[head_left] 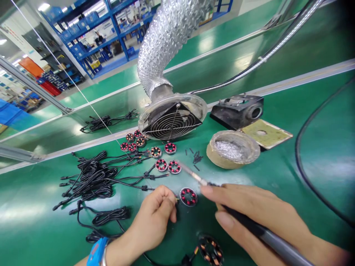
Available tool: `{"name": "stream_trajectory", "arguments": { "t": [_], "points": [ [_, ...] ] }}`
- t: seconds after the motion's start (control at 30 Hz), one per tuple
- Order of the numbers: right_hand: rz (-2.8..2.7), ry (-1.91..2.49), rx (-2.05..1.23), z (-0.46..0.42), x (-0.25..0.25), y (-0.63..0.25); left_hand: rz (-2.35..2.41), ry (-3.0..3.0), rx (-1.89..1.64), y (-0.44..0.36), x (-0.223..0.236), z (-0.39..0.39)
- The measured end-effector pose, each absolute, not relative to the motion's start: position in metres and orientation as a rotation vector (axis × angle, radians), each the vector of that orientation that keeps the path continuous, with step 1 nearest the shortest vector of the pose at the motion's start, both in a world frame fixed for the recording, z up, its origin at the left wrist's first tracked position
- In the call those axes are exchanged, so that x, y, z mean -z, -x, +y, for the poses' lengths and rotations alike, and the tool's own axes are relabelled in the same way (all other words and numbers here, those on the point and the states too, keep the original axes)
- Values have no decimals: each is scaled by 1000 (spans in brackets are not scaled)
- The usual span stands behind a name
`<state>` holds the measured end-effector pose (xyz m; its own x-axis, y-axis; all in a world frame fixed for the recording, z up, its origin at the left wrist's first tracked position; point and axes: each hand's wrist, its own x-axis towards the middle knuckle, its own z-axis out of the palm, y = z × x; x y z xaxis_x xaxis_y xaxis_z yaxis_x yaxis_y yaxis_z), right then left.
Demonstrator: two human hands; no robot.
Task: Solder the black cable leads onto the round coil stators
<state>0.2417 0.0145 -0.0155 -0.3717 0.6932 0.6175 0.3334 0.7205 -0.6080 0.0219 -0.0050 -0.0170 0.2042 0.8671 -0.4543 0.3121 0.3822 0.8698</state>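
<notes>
My right hand grips a soldering iron like a pen. Its metal tip points up and left, above the green bench near a motor stator with red coils. My left hand is closed in a pinch, with short thin wires peeking out at the fingertips. Just right of those fingertips lies another red-coiled stator, flat on the bench. A stator with copper coils sits at the bottom, joined by coloured wires to a black cable. What lies inside my left palm is hidden.
Bundles of black cables lie at left, with several more stators behind. A fume extractor with a foil duct stands at the back. A round tub of solder wire scraps, small black tubes and a yellow sponge are nearby.
</notes>
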Motion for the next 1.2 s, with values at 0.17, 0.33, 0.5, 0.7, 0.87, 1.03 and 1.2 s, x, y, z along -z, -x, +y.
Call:
{"name": "stream_trajectory", "arguments": {
  "t": [0.17,0.33,0.5,0.7,0.87,1.03,1.2],
  "points": [
    [-1983,647,-539,24,36,-224,1316,-1161,-536,-18,21,-7],
    [-2098,499,-632,26,56,-214,1324,-1262,-484,-16,13,-8],
    [-2112,471,-546,28,55,-212,1366,-1416,-395,-17,2,-8],
    [-2092,484,-474,26,54,-210,1371,-1541,-335,-18,-1,-10],
    [-2109,490,-546,28,64,-211,1361,-1692,-238,-18,-10,-10],
    [-2073,590,-751,25,50,-210,1442,-1817,-191,-15,-13,-9],
    [-2050,571,-781,22,38,-206,1371,-1642,-221,-15,-10,-5]
  ]
}}
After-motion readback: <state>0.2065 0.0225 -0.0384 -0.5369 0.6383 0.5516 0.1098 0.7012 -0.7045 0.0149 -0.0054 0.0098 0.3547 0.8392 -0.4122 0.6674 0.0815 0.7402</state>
